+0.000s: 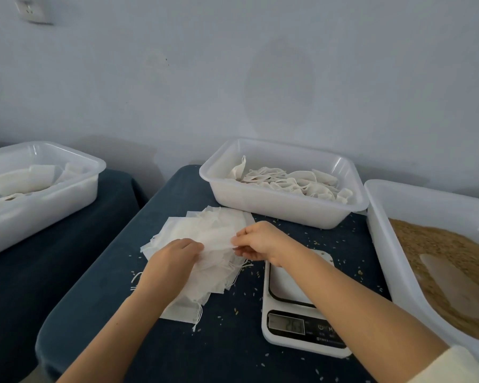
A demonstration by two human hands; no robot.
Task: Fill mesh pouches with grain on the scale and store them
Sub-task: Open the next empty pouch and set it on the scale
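A loose pile of empty white mesh pouches [205, 230] lies on the dark blue table, drawstrings trailing at its near edge. My left hand [174, 261] rests on the pile, its fingers curled on a pouch. My right hand [257, 240] pinches the edge of the top pouch from the right. A white digital scale [296, 308] stands just right of the pile, partly under my right forearm, its display lit. Brown grain [437, 252] fills a white tub [382, 244] at the right, with a translucent scoop [454, 283] lying in it.
A white tub [274, 201] behind the scale holds several filled pouches. Another white tub [39, 200] with pouches sits on a separate dark table at the left. Stray grains dot the tabletop. A wall stands close behind.
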